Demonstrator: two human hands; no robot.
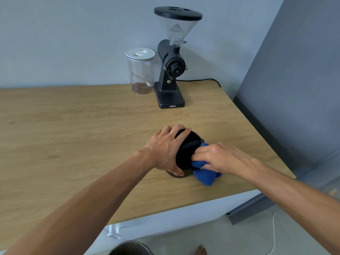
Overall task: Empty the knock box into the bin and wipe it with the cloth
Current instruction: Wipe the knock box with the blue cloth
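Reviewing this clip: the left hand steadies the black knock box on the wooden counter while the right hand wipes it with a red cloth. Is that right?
Not quite: the head view shows the cloth is blue, not red. The left hand steadies the black knock box on the wooden counter while the right hand wipes.

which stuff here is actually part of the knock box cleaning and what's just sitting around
In use:
- knock box, gripped by the left hand
- blue cloth, pressed at the box by the right hand
- bin, rim just visible on the floor below the counter edge

Just sitting there:
- coffee grinder
- clear jar with a white lid
- wooden counter
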